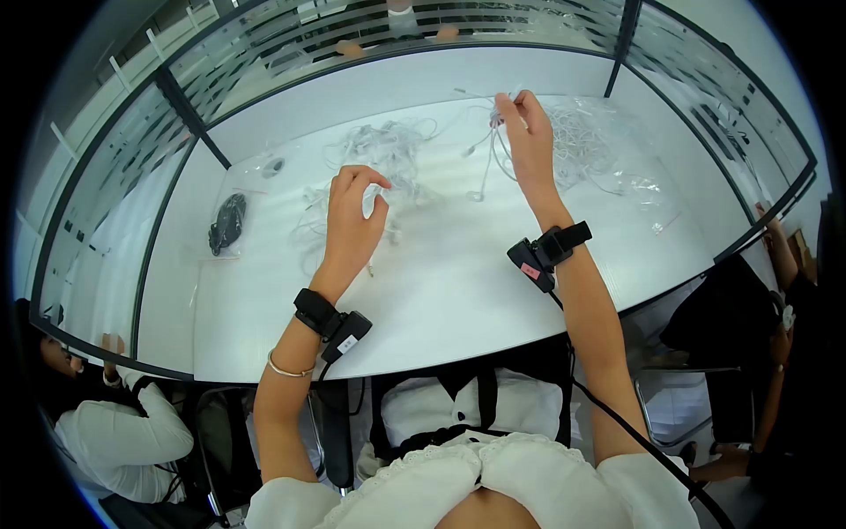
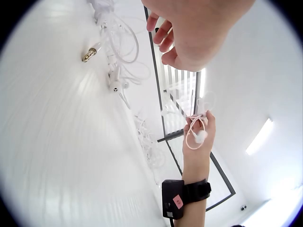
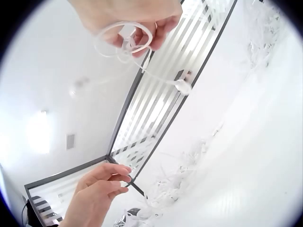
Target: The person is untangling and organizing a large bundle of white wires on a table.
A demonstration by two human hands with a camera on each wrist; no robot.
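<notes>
My right hand (image 1: 530, 145) is raised over the far right part of the table and pinches a coiled white earphone cable (image 3: 142, 45). Loose ends dangle from it, one with a white earbud (image 2: 200, 137). My left hand (image 1: 357, 216) is held above the table further left, its fingers loosely bent and the thumb apart from them, with nothing in its grasp. Behind and below it lies a tangle of white earphones (image 1: 383, 145). A gold jack plug (image 2: 91, 53) shows on the tabletop in the left wrist view.
A second heap of white cables (image 1: 577, 145) lies at the back right, beside clear plastic bags (image 1: 648, 189). A dark bundle in clear plastic (image 1: 227, 222) sits at the left. Low partitions with striped glass (image 1: 397, 35) enclose the white table (image 1: 441, 309). Other people sit on both sides.
</notes>
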